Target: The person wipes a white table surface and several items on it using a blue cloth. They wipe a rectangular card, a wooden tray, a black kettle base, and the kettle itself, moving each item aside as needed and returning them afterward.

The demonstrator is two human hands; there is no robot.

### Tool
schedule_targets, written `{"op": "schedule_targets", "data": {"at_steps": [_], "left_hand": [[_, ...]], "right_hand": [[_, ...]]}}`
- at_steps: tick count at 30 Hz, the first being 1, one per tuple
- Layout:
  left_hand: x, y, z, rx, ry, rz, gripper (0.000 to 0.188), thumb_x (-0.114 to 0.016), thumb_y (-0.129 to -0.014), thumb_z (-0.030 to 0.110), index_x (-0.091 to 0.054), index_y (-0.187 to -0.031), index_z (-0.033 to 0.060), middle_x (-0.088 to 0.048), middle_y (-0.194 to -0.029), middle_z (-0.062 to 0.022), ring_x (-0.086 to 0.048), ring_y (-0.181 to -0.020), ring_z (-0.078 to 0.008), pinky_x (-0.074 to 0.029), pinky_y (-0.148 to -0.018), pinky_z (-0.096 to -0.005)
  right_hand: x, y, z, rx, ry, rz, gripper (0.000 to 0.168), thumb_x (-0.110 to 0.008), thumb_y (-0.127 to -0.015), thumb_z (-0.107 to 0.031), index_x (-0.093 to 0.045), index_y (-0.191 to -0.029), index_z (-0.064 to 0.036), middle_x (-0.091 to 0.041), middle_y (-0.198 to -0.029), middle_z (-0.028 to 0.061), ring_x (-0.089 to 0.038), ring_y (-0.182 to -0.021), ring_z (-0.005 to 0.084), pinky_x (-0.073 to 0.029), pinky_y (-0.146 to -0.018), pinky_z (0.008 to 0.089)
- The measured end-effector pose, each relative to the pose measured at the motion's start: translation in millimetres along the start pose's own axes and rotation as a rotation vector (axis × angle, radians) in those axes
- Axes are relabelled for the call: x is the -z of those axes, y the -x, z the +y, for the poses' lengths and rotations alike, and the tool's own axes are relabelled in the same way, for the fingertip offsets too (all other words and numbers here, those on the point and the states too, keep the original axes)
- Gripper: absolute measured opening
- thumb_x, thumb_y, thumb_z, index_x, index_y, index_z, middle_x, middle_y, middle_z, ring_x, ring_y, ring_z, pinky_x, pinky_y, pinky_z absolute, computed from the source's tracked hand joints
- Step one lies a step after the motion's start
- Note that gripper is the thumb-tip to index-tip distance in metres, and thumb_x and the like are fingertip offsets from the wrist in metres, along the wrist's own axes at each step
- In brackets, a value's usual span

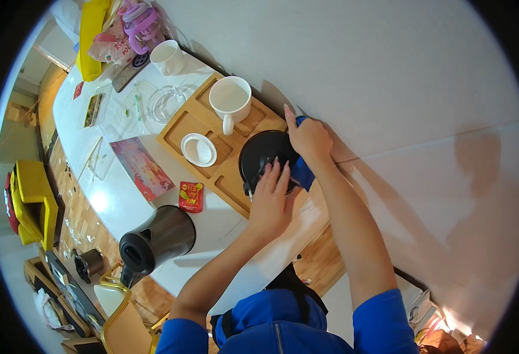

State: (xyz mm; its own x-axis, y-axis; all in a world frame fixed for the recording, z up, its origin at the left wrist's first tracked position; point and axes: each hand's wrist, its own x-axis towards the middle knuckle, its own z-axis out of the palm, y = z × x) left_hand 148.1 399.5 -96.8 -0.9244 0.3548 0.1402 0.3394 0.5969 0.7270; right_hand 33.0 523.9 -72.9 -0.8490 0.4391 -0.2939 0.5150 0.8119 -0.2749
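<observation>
A round black kettle base sits on the right part of the wooden tray, close to the wall. My left hand lies on the base's near side, fingers spread over its top. At the far right rim, my right hand holds a blue cloth, which shows below and above that hand; one finger points up along the wall. Elsewhere on the tray are a white mug and a small white lid. The cloth partly hides the base's right edge.
A dark electric kettle stands on the white table near its front edge. Beside it lie a red sachet and a printed card. Farther left are a glass ashtray, another white mug and a purple bottle.
</observation>
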Motion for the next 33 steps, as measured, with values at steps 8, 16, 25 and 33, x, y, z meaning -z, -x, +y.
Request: {"op": "schedule_targets", "data": {"at_steps": [8, 16, 25, 33], "left_hand": [[32.0, -15.5, -46.9, -0.035, -0.103, 0.321, 0.021, -0.058, -0.079, 0.005, -0.058, -0.099, 0.002, -0.059, -0.103, -0.0125, -0.054, -0.1, -0.0303, -0.043, -0.083, -0.0375], [26.8, -38.2, -66.2, -0.124, -0.179, 0.364, 0.018, -0.059, -0.077, 0.004, -0.06, -0.095, 0.0044, -0.061, -0.1, -0.0089, -0.051, -0.106, -0.0287, -0.04, -0.088, -0.038], [26.9, -31.1, -62.0, -0.138, -0.277, 0.329, 0.019, -0.06, -0.076, 0.011, -0.062, -0.095, 0.0073, -0.061, -0.101, -0.0077, -0.048, -0.112, -0.0249, -0.029, -0.099, -0.0442], [31.0, -18.8, -44.4, -0.197, -0.269, 0.283, 0.016, -0.062, -0.076, 0.011, -0.064, -0.092, 0.0094, -0.062, -0.096, -0.0035, -0.049, -0.111, -0.0231, -0.026, -0.101, -0.0456]], "right_hand": [[-2.7, -13.6, -20.0, 0.227, 0.24, -0.102, 0.069, -0.026, -0.087, -0.06, -0.068, -0.083, -0.005, -0.065, -0.083, 0.014, -0.063, -0.082, 0.029, -0.049, -0.066, 0.0387], [-20.2, -24.7, -33.7, 0.177, 0.258, -0.03, 0.066, -0.026, -0.088, -0.057, -0.069, -0.084, -0.007, -0.066, -0.081, 0.0113, -0.064, -0.081, 0.0267, -0.049, -0.065, 0.0374], [-4.7, -16.1, -16.6, 0.208, 0.145, -0.12, 0.071, -0.031, -0.082, -0.065, -0.068, -0.084, -0.005, -0.065, -0.084, 0.0134, -0.063, -0.081, 0.0285, -0.049, -0.069, 0.0383], [34.0, 32.8, 68.1, 0.315, -0.672, -0.229, 0.051, -0.067, -0.076, -0.032, -0.051, -0.11, 0.002, -0.059, -0.099, 0.0145, -0.058, -0.087, 0.0227, -0.046, -0.078, 0.0325]]}}
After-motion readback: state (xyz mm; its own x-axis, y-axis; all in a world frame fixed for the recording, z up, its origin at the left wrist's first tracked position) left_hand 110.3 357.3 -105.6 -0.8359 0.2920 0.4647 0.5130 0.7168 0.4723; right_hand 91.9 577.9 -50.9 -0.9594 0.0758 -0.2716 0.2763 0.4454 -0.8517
